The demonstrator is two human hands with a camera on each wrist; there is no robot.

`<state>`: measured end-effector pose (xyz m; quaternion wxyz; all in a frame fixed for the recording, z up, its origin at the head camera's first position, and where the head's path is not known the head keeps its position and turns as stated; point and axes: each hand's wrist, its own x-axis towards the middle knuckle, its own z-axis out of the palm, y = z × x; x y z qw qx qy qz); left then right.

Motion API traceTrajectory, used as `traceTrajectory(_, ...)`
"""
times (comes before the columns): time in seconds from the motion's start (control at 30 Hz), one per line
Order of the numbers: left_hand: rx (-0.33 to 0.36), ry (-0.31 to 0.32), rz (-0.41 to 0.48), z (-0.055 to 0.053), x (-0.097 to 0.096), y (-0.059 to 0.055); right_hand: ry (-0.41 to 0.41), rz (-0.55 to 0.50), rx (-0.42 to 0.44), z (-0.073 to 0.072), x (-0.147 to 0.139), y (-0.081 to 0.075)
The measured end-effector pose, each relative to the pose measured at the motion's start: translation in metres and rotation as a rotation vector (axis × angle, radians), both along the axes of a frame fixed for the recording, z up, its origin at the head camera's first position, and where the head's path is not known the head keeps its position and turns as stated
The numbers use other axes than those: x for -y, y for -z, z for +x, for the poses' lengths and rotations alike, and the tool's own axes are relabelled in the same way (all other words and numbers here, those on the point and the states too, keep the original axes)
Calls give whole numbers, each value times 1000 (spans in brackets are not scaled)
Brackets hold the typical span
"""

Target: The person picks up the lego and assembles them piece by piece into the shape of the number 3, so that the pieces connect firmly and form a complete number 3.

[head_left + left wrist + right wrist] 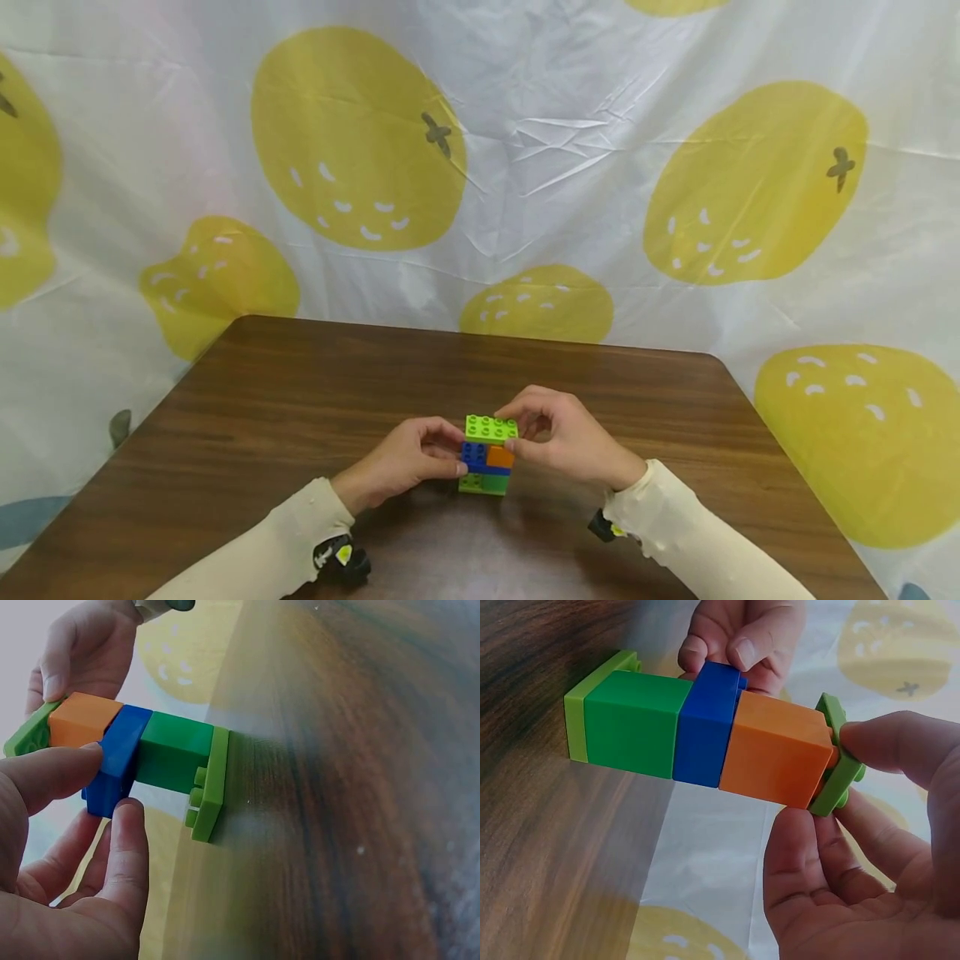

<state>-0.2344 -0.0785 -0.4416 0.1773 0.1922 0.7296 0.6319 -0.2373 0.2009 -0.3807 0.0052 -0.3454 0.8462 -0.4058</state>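
A small tower of toy building bricks stands on the table. Its base is a flat lime-green plate (pixel 576 729), which carries a dark green brick (pixel 634 724). Above that come a blue brick (pixel 703 724) and an orange brick (pixel 772 754). My left hand (pixel 401 462) pinches the blue brick between thumb and fingers. At the top, my right hand (pixel 573 437) pinches a second lime-green plate (pixel 491 428) by its edges. That plate sits slightly tilted over the orange brick, and studs show in the gap between them in the right wrist view.
The brown wooden table (pixel 315 392) stretches out around the tower. Behind it hangs a white cloth (pixel 555 208) printed with yellow fruit. Black wrist devices sit at both cream sleeves (pixel 255 546).
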Motion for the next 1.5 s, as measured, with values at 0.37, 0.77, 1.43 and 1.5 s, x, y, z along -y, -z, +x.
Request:
traceTrajectory(0.37, -11, -1, -7, 0, 0, -1, -8, -11, 32, -2, -1, 0)
traceTrajectory(0.77, -31, -4, -8, 0, 0, 0, -13, -4, 17, -1, -1, 1)
traceTrajectory(1.43, -44, -13, -27, 1, -1, -3, -48, 10, 28, 2, 3, -7)
traceTrajectory(1.5, -49, -19, -35, 2, 0, -3, -42, 2, 42, 1, 3, -5)
